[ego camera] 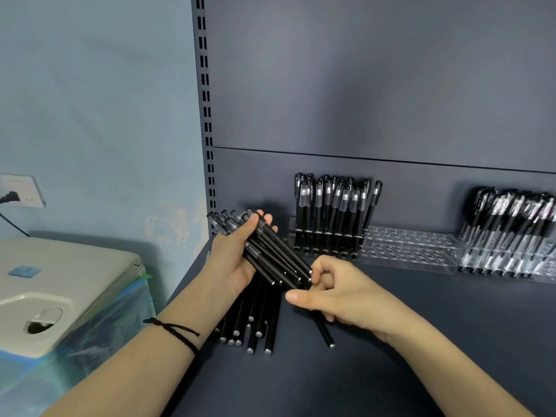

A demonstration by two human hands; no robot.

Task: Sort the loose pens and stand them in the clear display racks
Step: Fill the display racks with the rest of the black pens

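Note:
My left hand grips a bundle of black pens with clear caps, held slanted above the shelf. My right hand pinches the lower ends of that bundle and also holds a single black pen under its palm. Beneath the hands a heap of loose black pens lies on the dark shelf. A clear display rack stands against the back panel; its left part holds several upright black pens. A second clear rack on the right is full of pens.
The dark shelf surface runs to a left edge beside a slotted upright. Left of the shelf stands a beige machine on a blue-wrapped base. A wall socket with a plug is on the wall.

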